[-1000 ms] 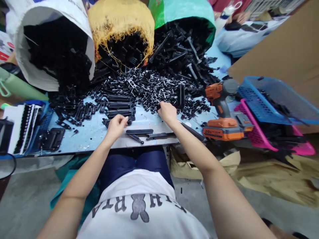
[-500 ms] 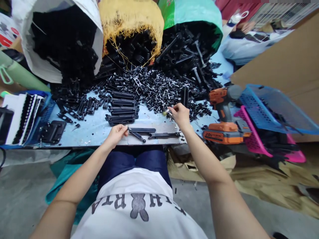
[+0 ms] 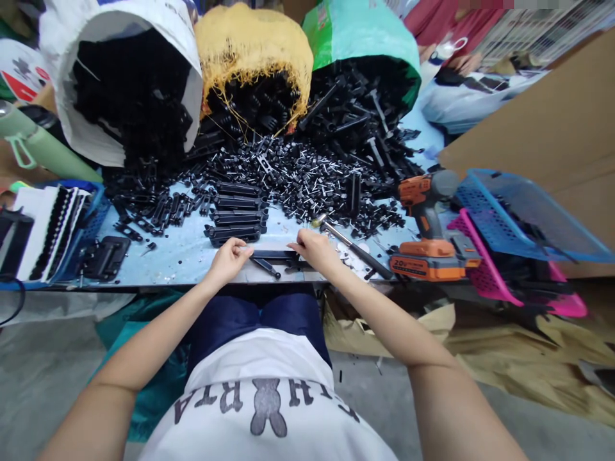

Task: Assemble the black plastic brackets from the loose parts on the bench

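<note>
Nearest is the person's white shirt (image 3: 269, 384), printed with a grey bear figure and letters; "RTA" is all that can be read. Above it, at the near edge of the tabletop (image 3: 182, 253), both hands meet over a few flat black bars (image 3: 269, 259). The left hand (image 3: 230, 256) has its fingers (image 3: 246, 251) pinched on the left end of the bars. The right hand (image 3: 314, 250) lies curled over their right end, fingers bent down and touching them; whether they grip cannot be told.

Just right of that hand lies a black-handled tool (image 3: 358, 251). Beyond it, by the right edge, stands an orange drill (image 3: 427, 253) marked "20V". A stack of bars (image 3: 235, 218) sits further in, behind the hands. A heap of small black pieces (image 3: 307, 173) spreads towards the far edge, below a white sack (image 3: 187, 96), a yellow sack (image 3: 254, 45) and a green sack (image 3: 360, 32).
</note>
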`<move>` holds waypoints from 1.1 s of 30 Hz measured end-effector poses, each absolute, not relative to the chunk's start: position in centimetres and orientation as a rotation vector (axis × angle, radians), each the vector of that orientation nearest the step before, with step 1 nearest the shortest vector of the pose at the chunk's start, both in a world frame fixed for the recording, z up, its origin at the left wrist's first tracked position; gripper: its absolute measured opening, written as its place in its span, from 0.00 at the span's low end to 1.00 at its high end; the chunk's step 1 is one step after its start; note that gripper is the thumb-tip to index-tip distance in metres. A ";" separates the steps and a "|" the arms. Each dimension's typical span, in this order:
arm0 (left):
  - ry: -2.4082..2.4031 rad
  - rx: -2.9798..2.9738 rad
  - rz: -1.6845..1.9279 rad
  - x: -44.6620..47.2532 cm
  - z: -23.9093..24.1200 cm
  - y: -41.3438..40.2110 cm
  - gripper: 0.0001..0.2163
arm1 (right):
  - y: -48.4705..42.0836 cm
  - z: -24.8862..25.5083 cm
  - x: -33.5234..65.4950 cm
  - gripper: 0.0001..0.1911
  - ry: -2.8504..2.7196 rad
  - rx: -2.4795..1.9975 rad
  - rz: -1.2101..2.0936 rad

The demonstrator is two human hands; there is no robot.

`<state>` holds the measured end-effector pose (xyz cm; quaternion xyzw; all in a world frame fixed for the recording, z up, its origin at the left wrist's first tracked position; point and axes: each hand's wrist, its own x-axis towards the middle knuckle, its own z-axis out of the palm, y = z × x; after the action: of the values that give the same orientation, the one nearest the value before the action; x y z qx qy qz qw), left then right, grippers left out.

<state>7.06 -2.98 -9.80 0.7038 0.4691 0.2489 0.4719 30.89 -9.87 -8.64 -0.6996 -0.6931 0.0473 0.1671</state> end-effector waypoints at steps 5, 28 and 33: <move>0.971 2.405 0.945 9.2 -9.7 -6.3 0.09 | -11.7 -10.3 30.5 0.19 -2.187 -1.747 -0.137; 0.720 2.779 0.547 13.9 -11.8 -7.4 0.19 | -12.4 -12.5 37.5 0.24 -2.555 -1.220 0.147; 1.159 2.670 0.609 11.7 -12.6 -9.9 0.15 | -11.3 -11.2 32.2 0.21 -2.360 -1.360 -0.079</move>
<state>11.74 -9.89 -12.56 0.8947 0.3884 0.2040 0.0838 32.21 -11.34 -11.21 -0.4882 -0.8473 -0.0285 0.2071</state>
